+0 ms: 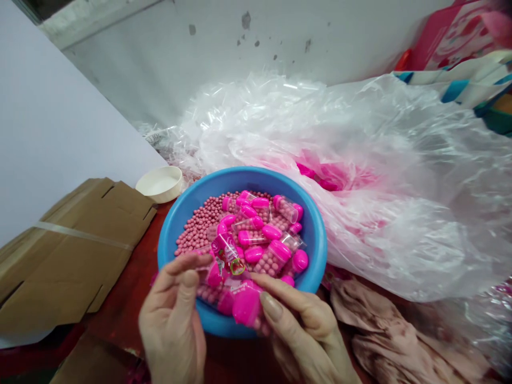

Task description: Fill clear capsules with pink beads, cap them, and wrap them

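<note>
A blue plastic bowl point(316, 234) sits before me, holding small pink candy beads point(196, 229) and several pink-capped clear capsules point(276, 256). My left hand point(172, 320) is at the bowl's near rim, fingers pinched on a clear capsule with a small sticker point(230, 258). My right hand point(304, 330) is beside it, thumb and fingers closed on a pink-capped capsule point(244, 304) above the near rim.
A large heap of clear plastic bags point(360, 160) lies behind and right of the bowl, with more pink capsules inside. A white lid point(160, 184) sits at the left. Flattened cardboard point(64, 250) lies left. Crumpled pinkish cloth point(380, 330) is at the right.
</note>
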Action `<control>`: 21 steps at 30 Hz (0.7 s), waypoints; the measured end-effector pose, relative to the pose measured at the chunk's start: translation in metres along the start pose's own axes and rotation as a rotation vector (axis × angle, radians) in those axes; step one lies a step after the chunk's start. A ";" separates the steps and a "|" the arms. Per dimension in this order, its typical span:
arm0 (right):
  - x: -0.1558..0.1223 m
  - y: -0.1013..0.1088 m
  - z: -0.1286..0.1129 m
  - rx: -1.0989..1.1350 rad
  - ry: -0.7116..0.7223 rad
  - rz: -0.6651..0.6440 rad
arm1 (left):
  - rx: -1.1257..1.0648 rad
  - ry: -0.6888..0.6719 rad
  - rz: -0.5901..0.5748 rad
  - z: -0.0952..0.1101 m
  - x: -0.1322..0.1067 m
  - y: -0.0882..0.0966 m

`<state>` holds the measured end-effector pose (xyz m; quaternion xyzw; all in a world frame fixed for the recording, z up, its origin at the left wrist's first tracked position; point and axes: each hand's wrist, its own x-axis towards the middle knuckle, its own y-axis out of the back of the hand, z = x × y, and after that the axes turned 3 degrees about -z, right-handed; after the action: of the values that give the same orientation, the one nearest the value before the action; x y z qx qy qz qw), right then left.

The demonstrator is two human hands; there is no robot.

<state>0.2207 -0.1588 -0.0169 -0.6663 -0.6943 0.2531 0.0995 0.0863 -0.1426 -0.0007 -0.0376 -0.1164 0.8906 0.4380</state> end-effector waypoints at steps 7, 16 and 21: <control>0.001 0.003 -0.012 -0.005 -0.123 -0.086 | 0.222 -0.070 -0.512 0.025 0.036 0.011; 0.000 0.004 -0.012 -0.004 -0.221 -0.107 | 0.308 0.139 -0.830 0.027 0.054 0.008; -0.003 0.005 -0.012 0.037 -0.258 -0.095 | 0.182 0.231 -1.030 0.030 0.049 0.008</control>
<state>0.2312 -0.1592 -0.0087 -0.5927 -0.7274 0.3442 0.0335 0.0447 -0.1136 0.0285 -0.0351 0.0069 0.5571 0.8297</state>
